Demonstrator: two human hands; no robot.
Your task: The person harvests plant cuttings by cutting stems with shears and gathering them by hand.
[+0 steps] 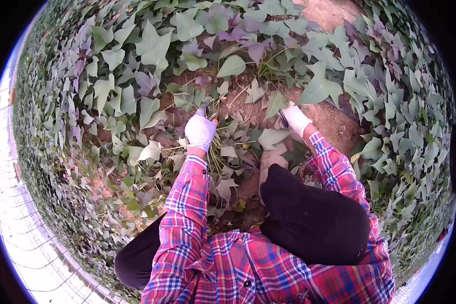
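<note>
My left hand, in a white glove with greyish fingertips, is closed around a bunch of leafy vine stems. The stems trail down from the fist towards my knees. To the right, my right hand, also in a white glove, is closed on a dark, narrow tool. Only a short part of that tool shows, so its kind is unclear. A green leaf hangs just left of the right hand. Brown soil with thin stems lies between both hands.
Dense vines with lobed green and purplish leaves surround me. Bare soil shows at the right. My bent knee in black trousers stands below the right forearm. A wire fence runs along the far left.
</note>
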